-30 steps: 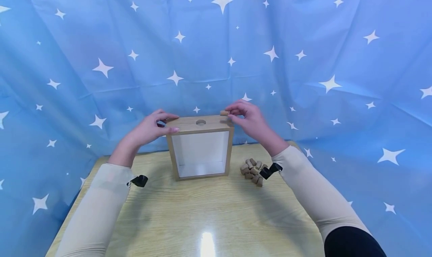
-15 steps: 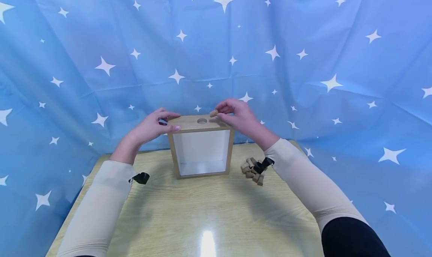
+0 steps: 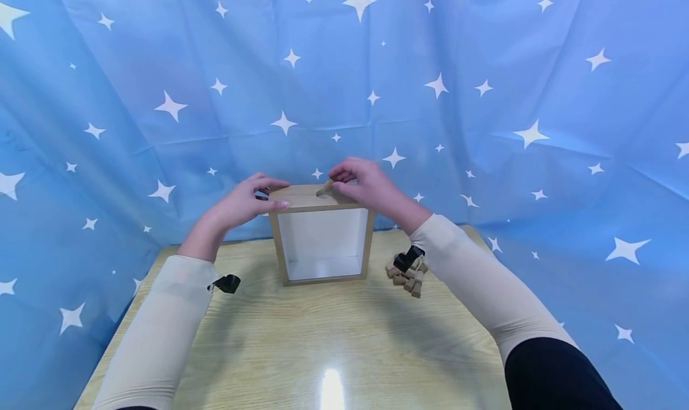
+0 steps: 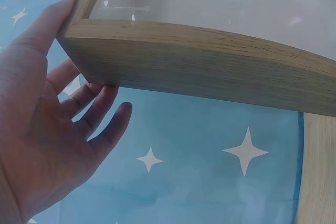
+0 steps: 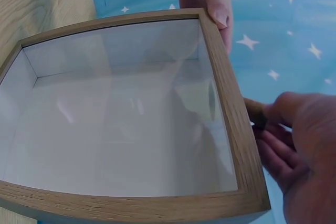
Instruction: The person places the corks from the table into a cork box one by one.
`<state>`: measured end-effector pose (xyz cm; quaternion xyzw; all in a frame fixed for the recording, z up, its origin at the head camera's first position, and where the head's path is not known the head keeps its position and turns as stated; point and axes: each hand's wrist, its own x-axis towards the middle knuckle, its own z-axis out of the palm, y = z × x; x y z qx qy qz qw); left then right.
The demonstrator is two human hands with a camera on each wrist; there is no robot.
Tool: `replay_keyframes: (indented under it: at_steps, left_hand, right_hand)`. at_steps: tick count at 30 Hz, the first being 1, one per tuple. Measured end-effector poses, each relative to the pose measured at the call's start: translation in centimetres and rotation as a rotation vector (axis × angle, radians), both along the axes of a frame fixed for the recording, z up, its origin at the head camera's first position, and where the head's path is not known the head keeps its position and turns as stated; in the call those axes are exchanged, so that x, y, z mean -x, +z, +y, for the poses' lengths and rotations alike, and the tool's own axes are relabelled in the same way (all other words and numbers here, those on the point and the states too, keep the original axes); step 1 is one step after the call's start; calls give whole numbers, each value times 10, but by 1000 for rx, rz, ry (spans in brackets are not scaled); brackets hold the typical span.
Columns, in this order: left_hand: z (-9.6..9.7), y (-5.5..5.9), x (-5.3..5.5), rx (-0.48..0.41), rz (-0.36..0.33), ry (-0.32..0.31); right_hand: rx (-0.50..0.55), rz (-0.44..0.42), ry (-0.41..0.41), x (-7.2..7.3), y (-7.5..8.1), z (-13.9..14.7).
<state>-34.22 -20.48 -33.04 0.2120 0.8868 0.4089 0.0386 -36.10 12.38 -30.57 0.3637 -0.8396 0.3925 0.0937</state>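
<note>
A wooden shadow box with a clear front and white inside stands upright on the table. My left hand grips its top left corner, thumb at the front edge and fingers behind; in the left wrist view the fingertips reach the wood's far edge. With thumb and fingers my right hand pinches a cork, tilted with its lower end at the round hole in the top. The right wrist view has the cork right against that side of the frame, partly hidden by the fingers.
A small heap of corks lies on the table to the right of the box, partly covered by the black wrist camera. Behind everything hangs a blue curtain with white stars.
My right hand has moved left along the top of the box, bringing the cork from the right end to the hole and tilting it. The left hand keeps its grip on the corner.
</note>
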Motion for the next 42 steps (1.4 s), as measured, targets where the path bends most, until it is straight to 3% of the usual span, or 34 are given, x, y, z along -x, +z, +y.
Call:
replay_keyframes:
  at_steps: [13, 23, 34, 42]
  left_hand:
    - [-1, -2, 2, -9, 0, 12]
    - [-1, -2, 2, -10, -9, 6]
    - [0, -1, 0, -8, -13, 5]
    - [-2, -3, 2, -6, -1, 0]
  right_hand:
    - [-112, -20, 69, 9, -4, -11]
    - [-152, -16, 70, 11, -5, -11]
    - [-118, -13, 68, 9, -6, -5]
    - [-29, 20, 33, -1, -5, 20]
